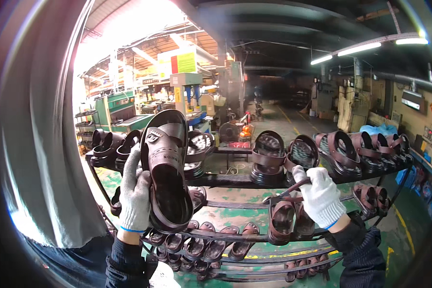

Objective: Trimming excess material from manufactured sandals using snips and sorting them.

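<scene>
My left hand, in a white knitted glove, grips a dark brown sandal along its left side. The sandal stands upright in front of me, its strapped upper and hollow footbed facing me. My right hand, gloved alike, is closed around a slim dark hand tool whose narrow end points left and down. Its exact kind is hard to make out. Just below that tool, brown sandals sit on a lower bar of the rack.
A curved black metal rack spans the view, with sandals on several tiers. A grey curtain-like cloth hangs close on the left. Behind the rack stand a green machine and a round fan; an aisle runs back.
</scene>
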`<action>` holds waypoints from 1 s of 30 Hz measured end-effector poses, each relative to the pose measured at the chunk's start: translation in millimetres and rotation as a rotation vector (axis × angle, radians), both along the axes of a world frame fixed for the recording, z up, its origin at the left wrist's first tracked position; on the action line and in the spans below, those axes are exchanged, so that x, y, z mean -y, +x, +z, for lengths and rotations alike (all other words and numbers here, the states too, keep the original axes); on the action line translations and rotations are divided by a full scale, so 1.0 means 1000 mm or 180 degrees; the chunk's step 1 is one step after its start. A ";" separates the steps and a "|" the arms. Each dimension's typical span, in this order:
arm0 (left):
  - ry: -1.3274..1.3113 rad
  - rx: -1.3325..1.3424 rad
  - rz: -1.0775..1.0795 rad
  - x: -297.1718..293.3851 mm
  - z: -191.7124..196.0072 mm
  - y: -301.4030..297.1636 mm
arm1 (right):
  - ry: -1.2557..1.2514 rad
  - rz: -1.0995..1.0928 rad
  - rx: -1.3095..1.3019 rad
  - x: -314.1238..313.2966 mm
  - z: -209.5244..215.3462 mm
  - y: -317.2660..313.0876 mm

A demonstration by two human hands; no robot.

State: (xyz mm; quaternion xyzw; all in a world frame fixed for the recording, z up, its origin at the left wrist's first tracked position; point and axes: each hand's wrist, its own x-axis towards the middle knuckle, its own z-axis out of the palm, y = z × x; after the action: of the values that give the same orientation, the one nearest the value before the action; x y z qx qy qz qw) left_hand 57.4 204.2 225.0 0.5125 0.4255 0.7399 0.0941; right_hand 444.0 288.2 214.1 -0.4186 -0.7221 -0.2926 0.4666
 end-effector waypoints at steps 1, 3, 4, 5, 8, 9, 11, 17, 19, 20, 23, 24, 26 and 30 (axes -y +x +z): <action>-0.0005 0.0009 0.0028 0.003 0.001 -0.001 | -0.0005 0.0028 0.0009 -0.001 -0.001 -0.002; -0.0008 0.0506 -0.0175 0.010 0.003 -0.001 | -0.0053 -0.0009 -0.0102 -0.002 -0.005 -0.004; 0.0005 0.0491 -0.0031 0.011 0.004 -0.002 | -0.0050 -0.0004 -0.0093 -0.001 -0.005 -0.003; 0.0006 0.0498 -0.0031 0.012 0.002 -0.007 | 0.0005 0.0048 0.0042 -0.002 -0.006 0.000; 0.0005 0.0361 -0.0024 0.012 -0.002 -0.021 | 0.0066 0.0032 0.0211 -0.004 -0.008 0.003; -0.0007 0.0442 -0.0040 0.014 -0.003 -0.023 | 0.0285 -0.0115 0.0495 -0.004 -0.010 0.003; 0.0089 0.0552 -0.0174 0.014 -0.001 -0.020 | 0.0527 0.0083 0.0675 -0.010 -0.016 0.009; 0.0096 0.0326 -0.0168 0.024 -0.005 -0.039 | 0.1123 0.0088 0.0668 -0.004 -0.033 0.021; 0.0174 0.0430 -0.0185 0.031 -0.008 -0.046 | 0.1278 0.0247 0.0480 0.006 -0.027 0.015; 0.0074 0.0448 -0.0183 0.036 -0.007 -0.047 | 0.1310 0.0263 0.0479 0.014 -0.020 0.010; 0.0286 0.0564 -0.0420 0.036 -0.011 -0.058 | 0.1433 0.0193 0.0668 0.036 0.001 -0.003; 0.0290 0.0569 -0.0429 0.037 -0.011 -0.059 | 0.1322 0.0518 0.0594 0.041 0.005 -0.010; 0.0404 0.0606 -0.0381 0.043 -0.013 -0.064 | 0.1215 0.0908 0.0503 0.037 0.008 -0.039; 0.0304 0.0807 -0.0437 0.050 -0.007 -0.061 | 0.1406 0.1098 0.0192 0.025 0.021 -0.107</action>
State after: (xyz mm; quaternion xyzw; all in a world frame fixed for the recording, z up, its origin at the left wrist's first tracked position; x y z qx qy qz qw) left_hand -4.0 154.3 218.2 0.4468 0.3385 0.8099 0.1729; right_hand 337.5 263.4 234.7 -0.1688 -0.7150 -0.3714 0.5677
